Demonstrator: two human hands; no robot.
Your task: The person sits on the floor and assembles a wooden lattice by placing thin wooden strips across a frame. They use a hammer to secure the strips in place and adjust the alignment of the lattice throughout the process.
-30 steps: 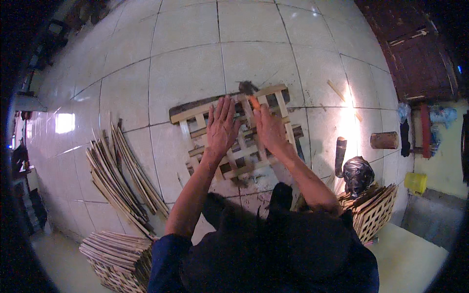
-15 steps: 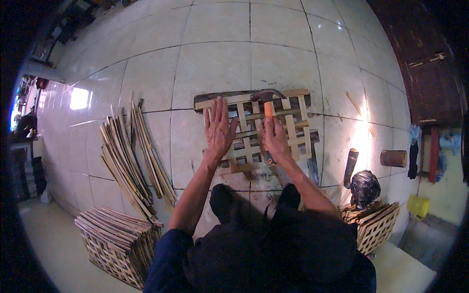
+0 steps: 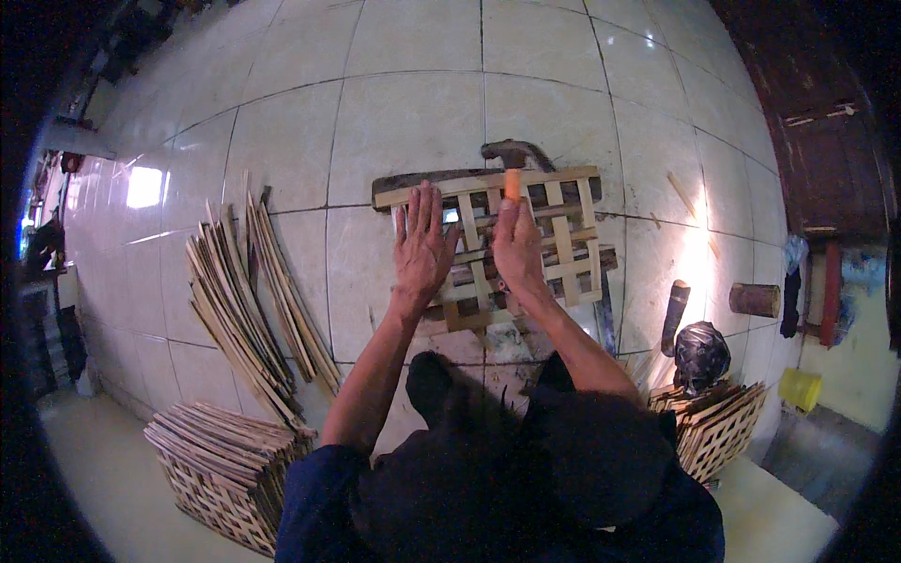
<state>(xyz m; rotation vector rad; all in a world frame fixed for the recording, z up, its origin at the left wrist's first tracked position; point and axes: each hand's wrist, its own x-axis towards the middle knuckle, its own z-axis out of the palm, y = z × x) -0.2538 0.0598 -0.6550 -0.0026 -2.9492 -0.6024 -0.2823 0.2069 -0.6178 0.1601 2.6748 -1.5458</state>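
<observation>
Pale woven wood-strip lattice panel [image 3: 563, 241]: on glossy off-white tiled floor [image 3: 404, 113], beneath both hands, far edge along dark wooden bar [image 3: 427, 178]. Left hand [image 3: 422, 258]: flat over panel's left part, fingers extended, slightly apart. Right hand [image 3: 518, 249]: fingers wrapped around orange-handled, dark-headed claw hammer [image 3: 512, 180]; head near panel's far edge, contact unclear. Loose thin wooden strips [image 3: 246, 324]: on floor, left.

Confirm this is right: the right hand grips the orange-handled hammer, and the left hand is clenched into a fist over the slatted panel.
The left hand is not clenched: the head view shows it open and outstretched over the slatted panel. The right hand does grip the orange-handled hammer.
</observation>
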